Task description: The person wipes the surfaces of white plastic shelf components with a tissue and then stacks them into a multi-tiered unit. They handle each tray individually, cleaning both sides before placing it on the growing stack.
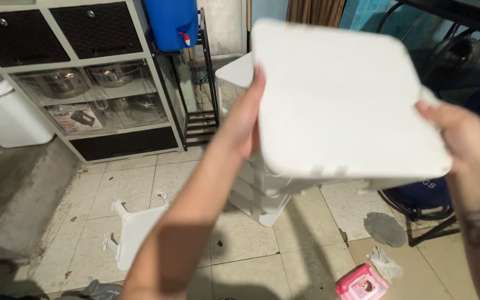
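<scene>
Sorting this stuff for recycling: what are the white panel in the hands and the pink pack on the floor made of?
White panel: likely matte moulded plastic, with rounded corners and edge tabs. Pink pack: seemingly soft glossy plastic film, slightly puffy; uncertain.
</scene>
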